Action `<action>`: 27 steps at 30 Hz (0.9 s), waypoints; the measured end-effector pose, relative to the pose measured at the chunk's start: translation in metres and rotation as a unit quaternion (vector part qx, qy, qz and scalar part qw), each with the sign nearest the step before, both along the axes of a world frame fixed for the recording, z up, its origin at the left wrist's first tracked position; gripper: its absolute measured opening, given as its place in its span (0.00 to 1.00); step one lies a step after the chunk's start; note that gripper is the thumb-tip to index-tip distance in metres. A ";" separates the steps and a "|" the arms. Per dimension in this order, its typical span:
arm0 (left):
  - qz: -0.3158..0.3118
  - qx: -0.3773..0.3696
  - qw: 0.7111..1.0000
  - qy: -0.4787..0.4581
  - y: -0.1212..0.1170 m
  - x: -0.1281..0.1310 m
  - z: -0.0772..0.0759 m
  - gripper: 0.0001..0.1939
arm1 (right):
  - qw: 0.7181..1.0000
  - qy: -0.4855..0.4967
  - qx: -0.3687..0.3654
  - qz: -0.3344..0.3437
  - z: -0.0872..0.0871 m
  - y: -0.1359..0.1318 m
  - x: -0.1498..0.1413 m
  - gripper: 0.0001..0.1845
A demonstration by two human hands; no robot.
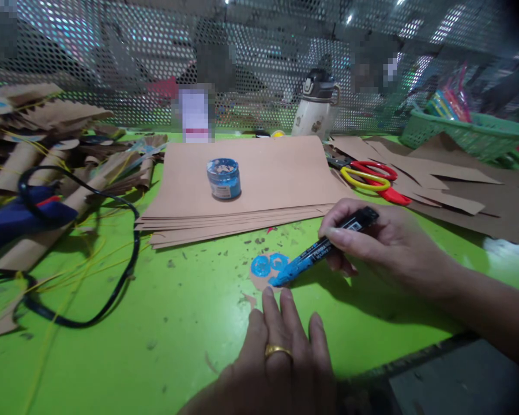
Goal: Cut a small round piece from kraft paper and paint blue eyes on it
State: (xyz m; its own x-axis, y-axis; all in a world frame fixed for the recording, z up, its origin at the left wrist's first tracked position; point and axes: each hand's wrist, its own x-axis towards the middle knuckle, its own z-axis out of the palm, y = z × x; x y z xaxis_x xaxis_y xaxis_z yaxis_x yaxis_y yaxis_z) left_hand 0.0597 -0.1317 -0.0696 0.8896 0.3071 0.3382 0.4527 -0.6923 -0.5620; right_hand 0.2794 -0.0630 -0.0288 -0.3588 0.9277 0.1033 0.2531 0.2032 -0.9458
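My right hand [358, 242] grips a black permanent marker [322, 248] whose lower end is coated in blue paint. The marker's tip touches a small round piece of brown paper [259, 282] that carries blue painted circles [260, 266]. My left hand [285, 357], with a gold ring on one finger, lies flat with its fingers spread, and its fingertips rest at the paper's near edge. Beyond the hands, an open jar of blue paint [224, 180] stands on a stack of brown paper sheets [277, 167].
Scissors with red and yellow handles [367, 177] lie right of the stack, beside brown paper offcuts [441, 173]. A green basket [471, 132] and a flask [315, 109] stand behind. At left are paper rolls [38, 155], a black cable [134, 248] and a blue tool [26, 219].
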 end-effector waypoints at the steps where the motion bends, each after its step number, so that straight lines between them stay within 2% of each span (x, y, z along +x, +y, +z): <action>1: -0.001 0.003 1.000 0.000 0.000 0.000 0.000 0.18 | 1.000 0.004 0.001 -0.007 0.000 0.000 0.000 0.09; 5: -0.001 0.009 1.000 0.003 0.000 0.000 0.000 0.18 | 1.000 0.020 0.004 -0.023 0.000 -0.002 0.000 0.10; 15: 0.001 0.005 1.000 0.001 -0.001 -0.001 -0.002 0.18 | 1.000 0.017 -0.005 0.000 -0.002 -0.001 -0.004 0.07; 27: 0.004 0.000 1.000 -0.015 0.001 -0.001 0.000 0.17 | 1.000 0.008 0.010 -0.013 0.003 -0.003 -0.006 0.11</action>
State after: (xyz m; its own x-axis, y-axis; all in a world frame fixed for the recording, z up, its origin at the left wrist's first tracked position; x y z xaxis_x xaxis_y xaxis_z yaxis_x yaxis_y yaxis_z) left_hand 0.0588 -0.1306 -0.0699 0.8771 0.3132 0.3641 0.4738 -0.6888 -0.5488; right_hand 0.2732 -0.0657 -0.0261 -0.3325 0.9344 0.1280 0.2427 0.2159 -0.9458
